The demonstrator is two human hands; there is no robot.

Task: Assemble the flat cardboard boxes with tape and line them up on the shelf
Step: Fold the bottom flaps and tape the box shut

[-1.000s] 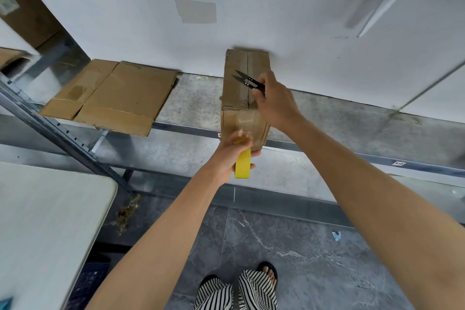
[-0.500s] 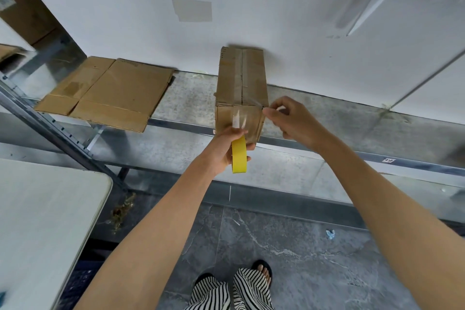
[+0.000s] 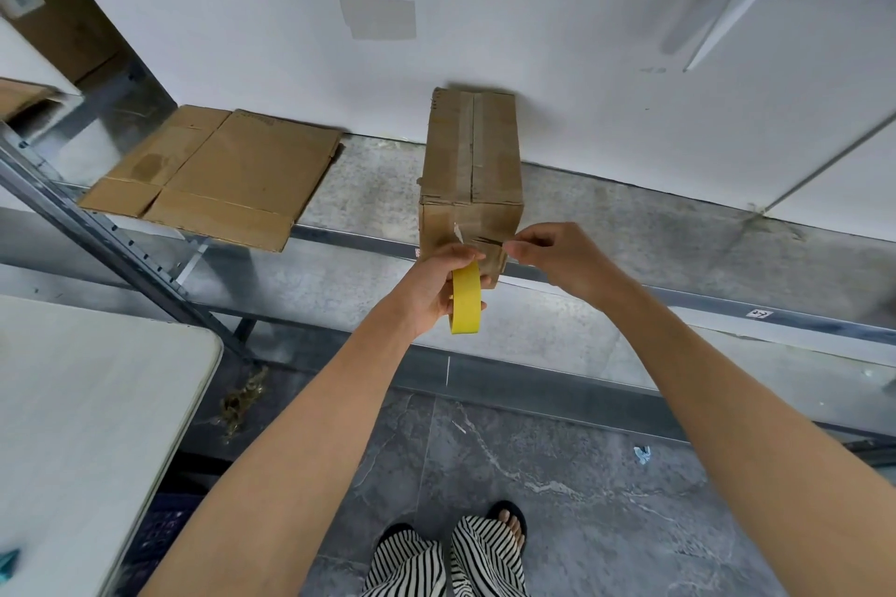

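Box (image 3: 470, 170) at shelf (image 3: 640, 228) edge, left hand (image 3: 429, 291) gripping tape (image 3: 465, 305), right hand (image 3: 565, 262) pinching snips (image 3: 490, 240)

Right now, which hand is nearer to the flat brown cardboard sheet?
Left. The left hand, holding the yellow tape roll, lies right of the flat brown cardboard sheet; the right hand is farther right.
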